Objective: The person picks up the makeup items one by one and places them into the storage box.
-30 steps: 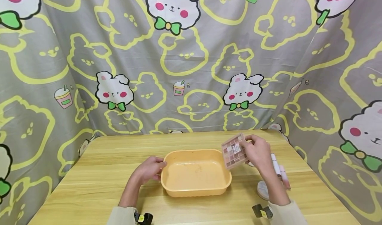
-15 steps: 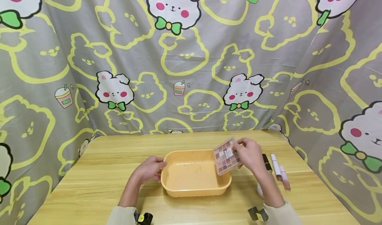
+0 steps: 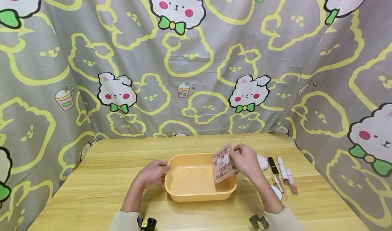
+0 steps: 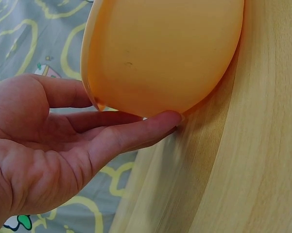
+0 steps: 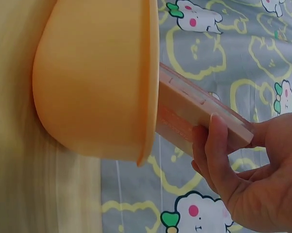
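An orange-yellow plastic basin (image 3: 196,197) stands mid-table. At its left end is my left hand (image 3: 152,173); in the left wrist view one finger (image 4: 68,92) reaches over the rim and another digit lies against the outer wall. My right hand (image 3: 247,161) pinches an eyeshadow palette (image 3: 223,163) with a clear lettered lid by its right edge. The palette tilts down over the basin's right end, its lower part inside the rim. In the right wrist view, fingers hold the palette's pink case (image 5: 199,107) from both faces, and the basin wall hides its far end.
Right of my right hand lie a black-capped tube (image 3: 275,171), a white-capped tube (image 3: 283,171) and a pink lip gloss tube (image 3: 292,182). A round compact (image 3: 262,163) and another round white case (image 3: 277,191) are partly hidden by the right arm. Patterned curtains (image 3: 196,88) enclose the table.
My right hand has carried the palette left and downward, from beside the basin's right rim to partly inside it. The left hand and basin stay put.
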Demonstrator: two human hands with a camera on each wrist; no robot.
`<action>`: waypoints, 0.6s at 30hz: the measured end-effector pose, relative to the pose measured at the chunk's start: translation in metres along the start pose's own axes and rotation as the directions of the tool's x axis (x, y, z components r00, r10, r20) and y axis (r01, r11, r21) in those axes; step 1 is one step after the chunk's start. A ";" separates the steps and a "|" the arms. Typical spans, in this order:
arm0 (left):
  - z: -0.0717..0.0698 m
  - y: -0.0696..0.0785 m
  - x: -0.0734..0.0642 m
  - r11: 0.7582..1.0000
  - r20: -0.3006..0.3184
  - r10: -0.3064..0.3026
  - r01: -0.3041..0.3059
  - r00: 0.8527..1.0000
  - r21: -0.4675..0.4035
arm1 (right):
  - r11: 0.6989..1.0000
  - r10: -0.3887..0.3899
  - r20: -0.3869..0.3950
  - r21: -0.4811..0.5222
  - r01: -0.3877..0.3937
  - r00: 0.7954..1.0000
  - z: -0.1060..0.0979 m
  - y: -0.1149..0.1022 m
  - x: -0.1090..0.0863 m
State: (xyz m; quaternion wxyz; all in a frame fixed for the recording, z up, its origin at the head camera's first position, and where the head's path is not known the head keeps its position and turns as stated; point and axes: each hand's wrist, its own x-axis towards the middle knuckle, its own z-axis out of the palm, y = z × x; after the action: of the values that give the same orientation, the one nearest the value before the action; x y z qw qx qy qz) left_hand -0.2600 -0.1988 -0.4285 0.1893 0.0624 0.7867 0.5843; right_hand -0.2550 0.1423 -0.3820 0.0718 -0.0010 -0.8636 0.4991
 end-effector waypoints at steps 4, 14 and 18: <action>-0.001 0.000 0.000 1.000 0.001 -0.001 0.001 1.000 -0.005 | 1.000 0.004 0.019 0.012 -0.005 1.000 0.008 -0.001 -0.001; 0.000 0.001 -0.001 1.000 -0.007 -0.007 0.007 1.000 0.001 | 0.998 -0.010 0.080 0.061 0.005 0.997 0.026 -0.003 -0.006; 0.000 0.002 0.000 1.000 -0.005 -0.005 0.005 1.000 0.001 | 0.997 -0.022 0.112 0.076 0.013 0.993 0.031 -0.004 -0.008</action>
State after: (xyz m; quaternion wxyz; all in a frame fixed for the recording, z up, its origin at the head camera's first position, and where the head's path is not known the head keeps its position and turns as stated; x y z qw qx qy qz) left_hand -0.2599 -0.1985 -0.4267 0.1888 0.0592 0.7874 0.5838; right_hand -0.2505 0.1133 -0.3951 0.0273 0.0374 -0.8469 0.5298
